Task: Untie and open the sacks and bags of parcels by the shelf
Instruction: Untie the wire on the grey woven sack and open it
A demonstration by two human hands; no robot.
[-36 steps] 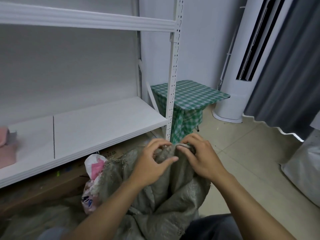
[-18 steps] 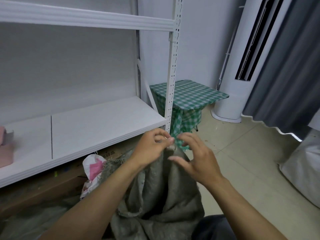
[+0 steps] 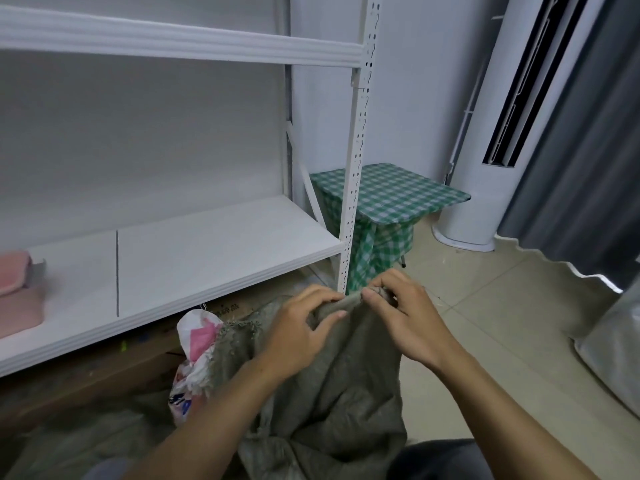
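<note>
Grey-green sack [image 3: 332,393] (green-checked tablecloth [image 3: 391,195])

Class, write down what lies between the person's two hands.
The head view shows the bunched neck of the grey woven sack between the left hand and the right hand; both pinch it.

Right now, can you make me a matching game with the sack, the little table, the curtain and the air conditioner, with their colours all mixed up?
Things:
1. sack
2. little table
3. curtain
4. air conditioner

Colours:
A. dark grey
B. white
C. grey-green
D. green and white checks

Pairs: 1-C, 2-D, 3-A, 4-B
</note>
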